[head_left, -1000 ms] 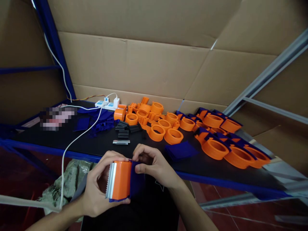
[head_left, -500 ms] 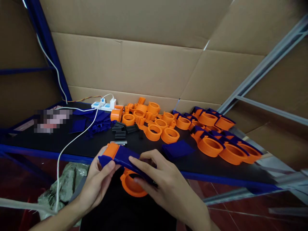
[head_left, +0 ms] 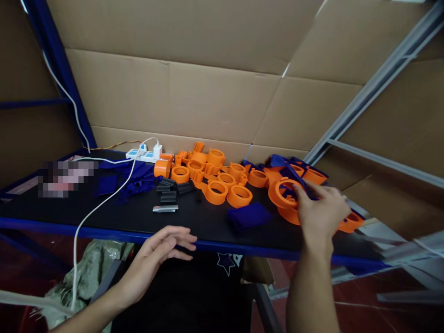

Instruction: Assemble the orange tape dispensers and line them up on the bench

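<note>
Black bench (head_left: 199,219), power strip (head_left: 148,156) far left, blue pieces (head_left: 139,178) left, black parts (head_left: 168,196), metal strips (head_left: 165,209) nearer, orange rings (head_left: 215,198) centre to right, blue sheets (head_left: 248,216) near right

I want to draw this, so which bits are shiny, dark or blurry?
In the head view, the left hand shows fairly clearly; the metal strip gleams; the lower-left floor is very dark; a gap in the cardboard glows white; a patch on the table is pixelated, hiding what's there.
</note>
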Demonstrator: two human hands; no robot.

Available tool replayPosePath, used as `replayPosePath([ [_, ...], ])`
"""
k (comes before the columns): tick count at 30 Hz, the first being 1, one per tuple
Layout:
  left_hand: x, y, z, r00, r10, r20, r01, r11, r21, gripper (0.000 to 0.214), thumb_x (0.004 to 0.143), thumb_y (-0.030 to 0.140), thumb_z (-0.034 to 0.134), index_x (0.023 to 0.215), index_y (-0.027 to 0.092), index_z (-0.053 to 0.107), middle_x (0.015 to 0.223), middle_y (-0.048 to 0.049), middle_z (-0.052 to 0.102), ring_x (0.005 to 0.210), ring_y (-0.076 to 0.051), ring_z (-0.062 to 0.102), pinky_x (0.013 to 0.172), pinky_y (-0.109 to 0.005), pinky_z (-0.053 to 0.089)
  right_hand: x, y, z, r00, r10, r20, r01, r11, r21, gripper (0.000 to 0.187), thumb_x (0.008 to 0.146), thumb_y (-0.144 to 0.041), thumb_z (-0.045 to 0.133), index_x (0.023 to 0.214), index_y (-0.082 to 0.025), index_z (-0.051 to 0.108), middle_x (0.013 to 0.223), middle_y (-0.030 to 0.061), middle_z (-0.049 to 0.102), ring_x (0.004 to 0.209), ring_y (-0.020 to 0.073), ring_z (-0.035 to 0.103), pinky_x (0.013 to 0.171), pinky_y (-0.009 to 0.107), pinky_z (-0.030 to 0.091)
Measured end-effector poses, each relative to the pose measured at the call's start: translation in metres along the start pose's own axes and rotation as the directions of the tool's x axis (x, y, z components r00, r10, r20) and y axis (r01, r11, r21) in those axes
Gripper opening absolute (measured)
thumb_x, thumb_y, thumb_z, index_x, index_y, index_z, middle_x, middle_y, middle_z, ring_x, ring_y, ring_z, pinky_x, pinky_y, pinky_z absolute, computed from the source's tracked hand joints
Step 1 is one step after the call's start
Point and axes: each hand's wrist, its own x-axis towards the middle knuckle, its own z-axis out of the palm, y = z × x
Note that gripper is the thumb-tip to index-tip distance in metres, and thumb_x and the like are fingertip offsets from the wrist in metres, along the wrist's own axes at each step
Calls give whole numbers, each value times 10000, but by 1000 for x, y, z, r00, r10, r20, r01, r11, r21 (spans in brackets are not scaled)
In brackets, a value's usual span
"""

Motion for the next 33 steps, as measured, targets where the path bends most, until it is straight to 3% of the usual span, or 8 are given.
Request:
replayPosePath([
  [5,-2,5,4,1000,8,-4,-7,984,175,325,995,348,507,1081,170,765,1095,-147,753,999,-300,698,948,-435,519,-6,18,28,991,38,126,-11,977,-212,388,928,-420,572,1134,-153,763,996,161,695,855,313,619,692,376,423],
  [10,-1,3,3,999,-18,32,12,981,195,331,994,366,509,1055,175,772,1086,-145,759,992,-294,701,902,-400,534,-11,10,35,972,18,233,38,971,-237,410,916,-389,547,1123,-107,759,1039,198,706,956,335,608,770,396,446],
  [17,-1,0,1,996,-32,85,10,968,249,314,996,360,514,1050,178,764,1066,-126,757,944,-259,706,861,-372,550,-14,5,35,980,59,189,-10,968,-251,406,864,-381,571,1102,-114,762,980,188,720,870,324,620,728,389,447],
  [24,-2,2,3,994,-53,98,24,958,284,307,1000,360,512,1060,187,758,1052,-113,753,956,-242,697,866,-353,545,-16,-8,37,987,3,162,34,973,-227,377,882,-340,522,1092,-136,760,1037,167,724,977,320,611,806,382,465],
  [33,0,4,5,992,-77,102,45,957,285,322,1001,376,504,1055,183,755,1053,-121,745,961,-244,688,866,-362,544,-17,-9,44,952,144,271,-59,952,-300,391,894,-345,541,1170,-155,742,1066,182,724,978,325,651,800,394,483],
])
